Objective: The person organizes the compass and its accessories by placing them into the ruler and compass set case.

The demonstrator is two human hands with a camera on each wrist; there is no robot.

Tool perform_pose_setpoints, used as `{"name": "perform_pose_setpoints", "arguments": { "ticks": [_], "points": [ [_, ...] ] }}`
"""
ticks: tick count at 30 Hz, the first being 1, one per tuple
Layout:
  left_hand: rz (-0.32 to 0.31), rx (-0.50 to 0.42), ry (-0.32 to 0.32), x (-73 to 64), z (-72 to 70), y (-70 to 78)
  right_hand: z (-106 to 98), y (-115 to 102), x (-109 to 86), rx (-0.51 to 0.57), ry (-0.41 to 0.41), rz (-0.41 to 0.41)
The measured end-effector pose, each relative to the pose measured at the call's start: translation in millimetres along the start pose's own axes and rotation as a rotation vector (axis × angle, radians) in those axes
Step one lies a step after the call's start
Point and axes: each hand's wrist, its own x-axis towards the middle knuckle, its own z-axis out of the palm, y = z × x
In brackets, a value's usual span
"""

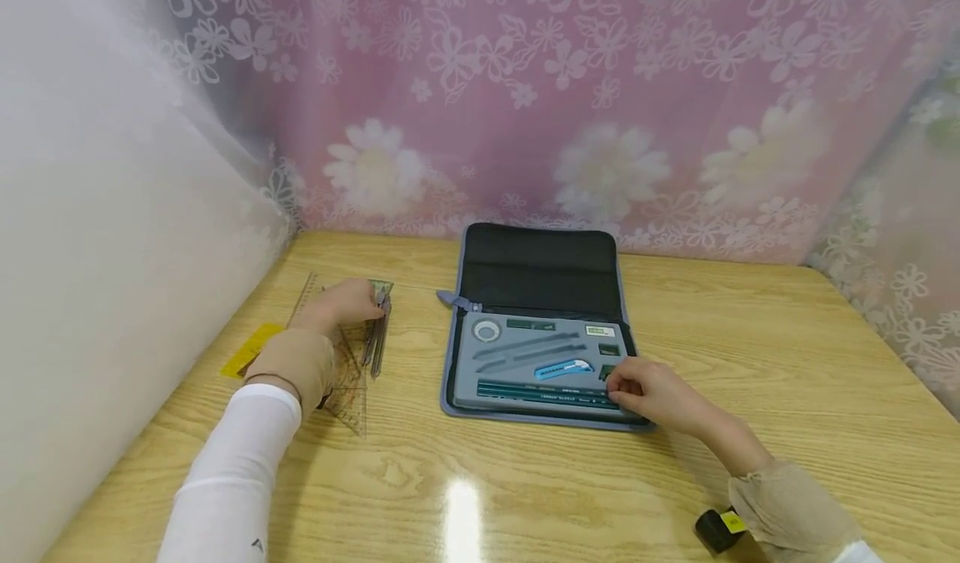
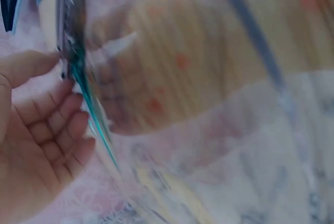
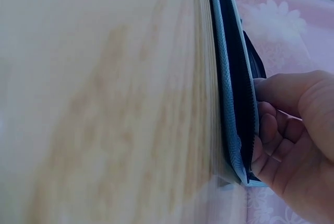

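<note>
On the left, my left hand pinches slim grey metal drawing compasses. In the left wrist view, thumb and fingertips meet at the metal tool, with a thin teal strip below it. Clear plastic set squares lie under and beside that hand. My right hand is at the right end of the dark green pencils in the open zip case. Its fingers bend over the zipped edge in the right wrist view; the thumb's tip is partly hidden behind that edge.
In the grey tray sit a tape roll, a blue cutter, a white eraser and long slots. A yellow plastic piece lies far left. A small black object is near the right cuff. A floral curtain hangs behind.
</note>
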Motion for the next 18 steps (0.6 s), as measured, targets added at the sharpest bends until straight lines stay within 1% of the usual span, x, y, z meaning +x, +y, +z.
{"name": "perform_pose_setpoints", "arguments": {
  "ticks": [2, 4, 7, 9, 11, 14, 15, 18],
  "points": [
    [-0.054, -0.009, 0.008, -1.1, 1.8, 5.2, 0.5, 0.0, 0.3, 0.002, 0.004, -0.002],
    [-0.097, 0.011, 0.027, -2.0, 3.6, 13.1, 0.3, 0.0, 0.2, 0.004, 0.006, 0.0],
    [-0.145, 0.074, 0.064, -4.4, 6.2, 27.8, -0.5, 0.5, -0.8, -0.003, 0.011, 0.003],
    [-0.174, 0.096, 0.082, -6.3, 7.7, 37.1, -1.0, 0.5, -1.6, -0.009, 0.011, 0.004],
    [-0.208, 0.094, 0.095, -6.8, 9.7, 42.9, -1.2, 0.7, -2.3, -0.014, 0.011, 0.003],
    [-0.239, 0.055, 0.122, -6.7, 13.4, 45.1, -1.2, 0.9, -2.6, -0.014, 0.01, 0.001],
    [-0.251, 0.043, 0.136, -5.6, 15.0, 43.9, -0.9, 0.9, -2.3, -0.015, 0.009, -0.003],
    [-0.259, 0.001, 0.16, -4.7, 16.6, 37.5, -0.6, 0.5, -0.4, -0.015, 0.006, -0.011]
  ]
}}
